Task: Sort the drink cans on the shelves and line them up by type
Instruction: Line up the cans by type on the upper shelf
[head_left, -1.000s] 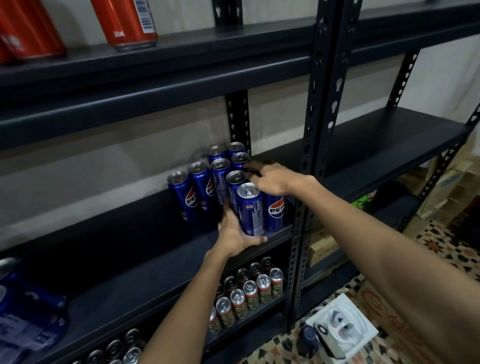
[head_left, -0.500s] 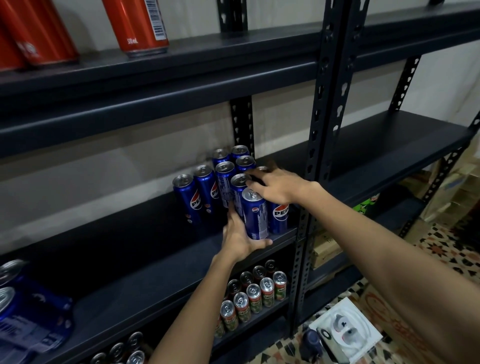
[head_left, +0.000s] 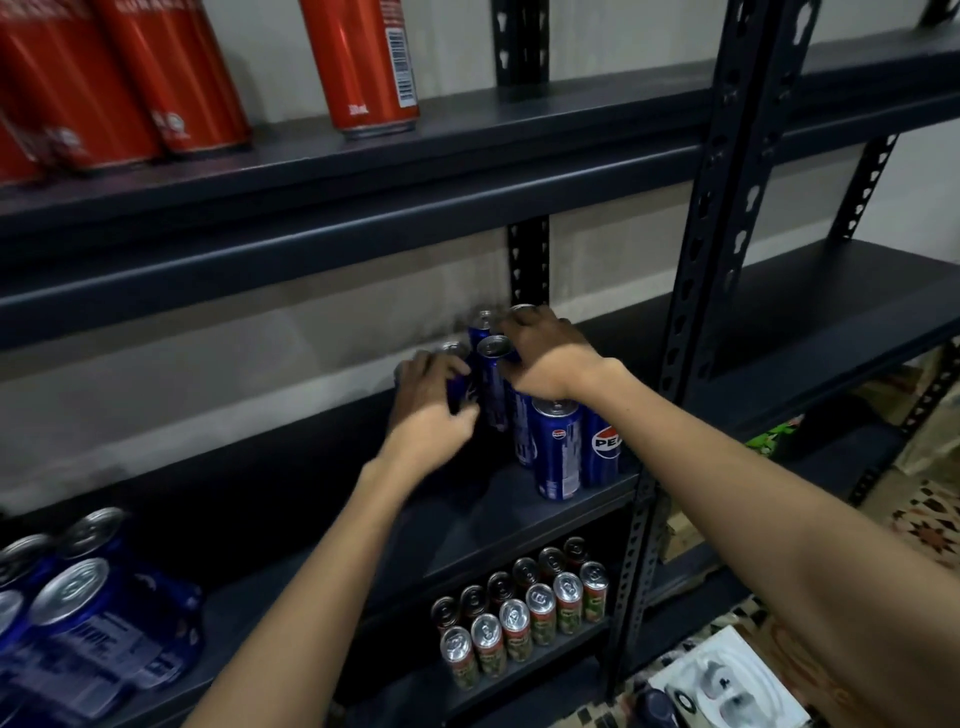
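A cluster of tall blue Pepsi cans (head_left: 558, 452) stands in rows at the right end of the dark middle shelf (head_left: 457, 525). My left hand (head_left: 428, 405) grips a blue can (head_left: 460, 387) on the cluster's left side, fingers wrapped round its body. My right hand (head_left: 543, 353) reaches over the cluster from the right, its fingers curled over the top of a back can (head_left: 522, 310). Both hands hide most of the rear cans. Two front cans stand untouched by the shelf edge.
Red cans (head_left: 363, 62) stand on the top shelf. Small green-and-red cans (head_left: 540, 613) fill two rows on the lower shelf. More blue cans (head_left: 88, 623) lie at the bottom left. A perforated upright post (head_left: 701, 260) stands just right of the cluster. A white packaged item (head_left: 727, 680) lies on the floor.
My left hand left the front can and moved back and left to grip a can deeper in. My right hand slid further back over the can tops. The view shifted closer.
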